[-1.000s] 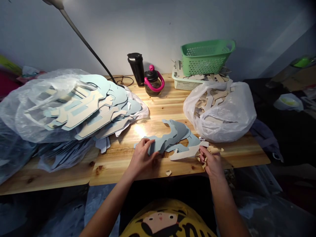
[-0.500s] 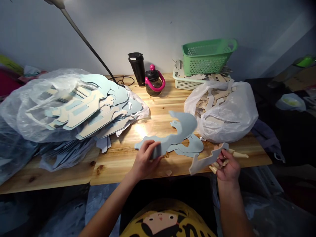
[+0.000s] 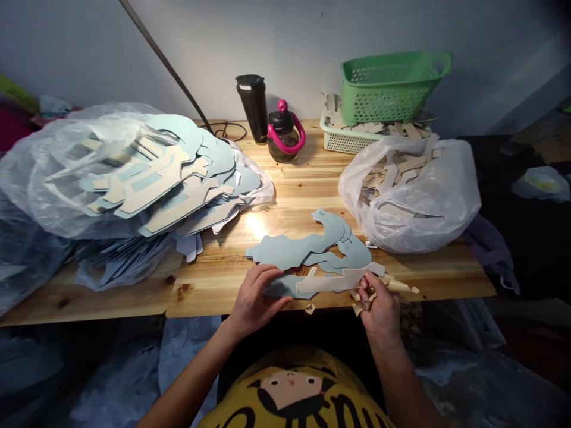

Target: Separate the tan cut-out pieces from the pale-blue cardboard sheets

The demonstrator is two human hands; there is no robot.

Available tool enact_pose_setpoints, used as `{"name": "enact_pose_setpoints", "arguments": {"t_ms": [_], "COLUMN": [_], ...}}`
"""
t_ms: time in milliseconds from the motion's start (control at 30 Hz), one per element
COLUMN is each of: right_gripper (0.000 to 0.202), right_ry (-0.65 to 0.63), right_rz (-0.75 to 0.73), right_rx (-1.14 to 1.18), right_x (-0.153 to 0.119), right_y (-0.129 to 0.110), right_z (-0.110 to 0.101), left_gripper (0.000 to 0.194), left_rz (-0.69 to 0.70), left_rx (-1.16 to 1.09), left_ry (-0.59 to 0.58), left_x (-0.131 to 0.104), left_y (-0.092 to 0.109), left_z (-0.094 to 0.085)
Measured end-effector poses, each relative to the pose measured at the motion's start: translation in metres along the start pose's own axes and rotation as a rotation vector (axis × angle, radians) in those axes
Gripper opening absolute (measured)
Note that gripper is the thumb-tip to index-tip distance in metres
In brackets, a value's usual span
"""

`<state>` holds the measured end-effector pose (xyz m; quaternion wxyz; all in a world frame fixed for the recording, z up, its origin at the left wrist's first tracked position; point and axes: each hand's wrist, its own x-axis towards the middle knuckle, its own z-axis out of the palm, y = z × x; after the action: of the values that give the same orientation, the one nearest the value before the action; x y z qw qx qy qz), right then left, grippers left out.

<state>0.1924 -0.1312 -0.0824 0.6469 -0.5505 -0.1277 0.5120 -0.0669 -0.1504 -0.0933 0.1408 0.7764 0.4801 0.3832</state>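
Note:
My left hand [image 3: 254, 300] has its thumb and fingers around the left end of a flat light-blue cut-out piece [image 3: 289, 288] low over the table's front edge. My right hand [image 3: 378, 306] is closed on a thin cream strip [image 3: 332, 280] with a jagged outline, which stretches leftward over the blue piece. Several narrow tan scraps [image 3: 404, 286] also stick out of that hand; their middles are hidden by the fingers. Just beyond lie more light-blue cut-outs [image 3: 289, 249], curved and overlapping. A small tan scrap [image 3: 309, 308] rests at the table edge.
To the left, a clear plastic bag [image 3: 40, 178] spills stacked blue-and-cream cut-outs [image 3: 151, 184]. A white bag [image 3: 450, 190] of tan scraps stands right. Behind are a black tumbler [image 3: 253, 110], a pink-handled bottle [image 3: 284, 139] and a green basket [image 3: 392, 89] on a white one [image 3: 348, 141].
The upper blue piece has been laid down on the others, and my left hand has moved to a nearer one. My right hand has moved left, bringing the cream strip over it.

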Motion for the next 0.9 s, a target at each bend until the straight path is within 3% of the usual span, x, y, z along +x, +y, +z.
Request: {"name": "enact_pose_setpoints", "arguments": {"t_ms": [267,567,900], "right_gripper": [0.044,0.042,0.037], "right_ry": [-0.184,-0.334,-0.436], "right_rz": [0.046,-0.016,-0.035], "right_rx": [-0.086,-0.175,-0.252], "right_x": [-0.021,-0.03,-0.033], "right_y": [0.026,0.037,0.043], "right_z": [0.004,0.008,0.006], "left_gripper": [0.039,0.041,0.04], "left_rz": [-0.133,-0.162,-0.189], "left_rx": [0.087,-0.006,-0.049], "left_ry": [0.02,0.047,0.058], "left_x": [-0.042,-0.043,-0.046], "left_y": [-0.003,-0.003,-0.006], "left_z": [0.003,-0.009,-0.011]}}
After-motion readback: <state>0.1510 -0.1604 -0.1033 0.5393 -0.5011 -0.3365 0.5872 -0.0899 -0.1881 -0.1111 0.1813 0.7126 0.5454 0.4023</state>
